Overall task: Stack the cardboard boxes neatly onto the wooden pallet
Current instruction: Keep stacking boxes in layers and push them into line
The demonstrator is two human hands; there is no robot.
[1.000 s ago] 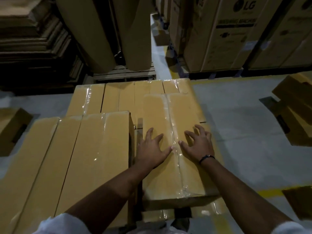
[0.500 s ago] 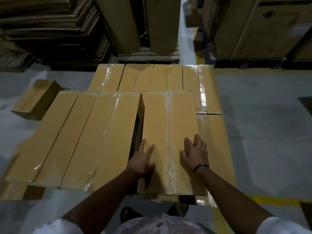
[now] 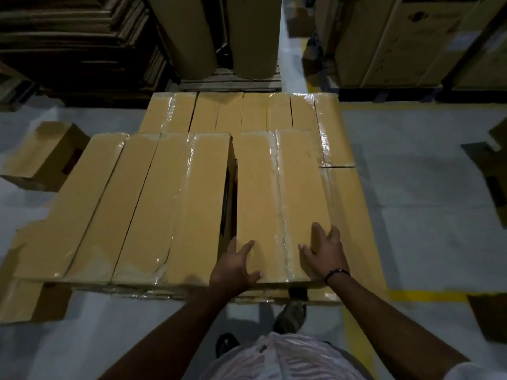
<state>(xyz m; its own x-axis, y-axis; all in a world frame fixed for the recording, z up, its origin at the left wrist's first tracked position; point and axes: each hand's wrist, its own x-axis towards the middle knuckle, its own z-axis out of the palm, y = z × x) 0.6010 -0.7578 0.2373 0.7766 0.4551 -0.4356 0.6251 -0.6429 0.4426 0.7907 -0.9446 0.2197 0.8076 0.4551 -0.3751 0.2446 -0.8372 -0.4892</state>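
A long taped cardboard box (image 3: pixel 279 198) lies on top of the stack, right of a wider taped bundle of boxes (image 3: pixel 131 204), with a dark gap between them. My left hand (image 3: pixel 236 266) rests at the box's near left corner, fingers spread flat on its top. At the near right corner is my right hand (image 3: pixel 323 250), with its fingers over the box's right edge and the thumb on top. A lower layer of boxes (image 3: pixel 241 111) shows behind and to the right. The pallet under the stack is hidden.
A loose box (image 3: pixel 44 154) sits on the grey floor at left, another (image 3: pixel 491 182) at right. Large paper rolls (image 3: pixel 189 37) on a pallet stand behind the stack, tall cartons (image 3: pixel 397 42) at back right, flat cardboard piles (image 3: pixel 71 42) back left. My shoes (image 3: pixel 290 316) are near the stack.
The box has slid forward into line beside the left bundle. Both hands have moved back from its middle to its near corners. My head has tilted down and back.
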